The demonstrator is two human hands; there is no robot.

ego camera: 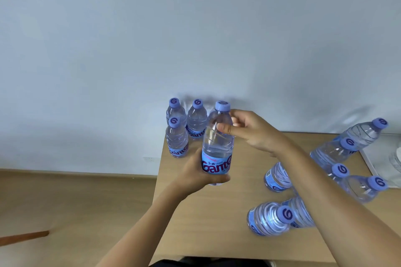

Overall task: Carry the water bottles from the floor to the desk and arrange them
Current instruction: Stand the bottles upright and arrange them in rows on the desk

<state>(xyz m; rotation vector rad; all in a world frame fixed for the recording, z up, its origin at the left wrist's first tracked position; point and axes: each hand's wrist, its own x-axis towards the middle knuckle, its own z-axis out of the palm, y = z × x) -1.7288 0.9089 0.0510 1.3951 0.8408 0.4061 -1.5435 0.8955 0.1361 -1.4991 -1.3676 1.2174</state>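
Altogether ten bottles: three (pixel 176 136) grouped, one (pixel 217 143) held, six (pixel 269 220) scattered.

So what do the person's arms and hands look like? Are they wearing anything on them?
Both arms are bare as far as the picture shows: no sleeves, no gloves. The left hand and the right hand show no rings, and neither wrist has a watch or bracelet. No marks or cables are on them. At the bottom edge there is a bit of dark clothing, but it is too cut off to tell what it is.

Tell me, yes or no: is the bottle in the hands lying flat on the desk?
No, the held bottle is upright, gripped by the left hand.
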